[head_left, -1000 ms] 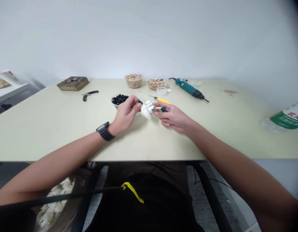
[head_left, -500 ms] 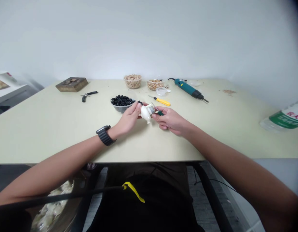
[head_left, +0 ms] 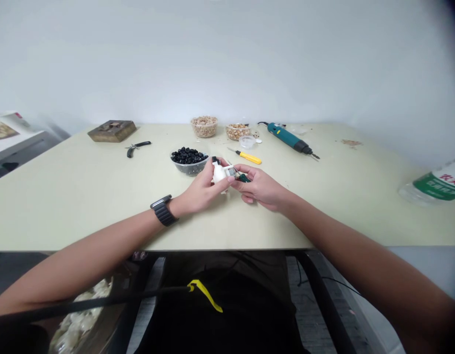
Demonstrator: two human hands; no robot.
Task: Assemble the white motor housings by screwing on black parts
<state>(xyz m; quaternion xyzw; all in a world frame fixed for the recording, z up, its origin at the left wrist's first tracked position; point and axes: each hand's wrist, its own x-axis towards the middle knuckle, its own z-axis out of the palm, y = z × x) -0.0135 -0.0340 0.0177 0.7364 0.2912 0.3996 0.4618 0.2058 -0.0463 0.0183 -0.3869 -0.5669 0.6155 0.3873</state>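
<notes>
White plastic piece (head_left: 219,173) mid-frame: left hand (head_left: 201,189) grip had closed round it; right hand (head_left: 260,187) grip still pinched green-handled tool (head_left: 244,178), hands closer together.

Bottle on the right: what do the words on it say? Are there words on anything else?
Bottle: red Chinese characters on a green and white label, cut by the picture's edge, too blurred to read.
Booklet: nothing readable.
Drill, watch: no text shows.
</notes>
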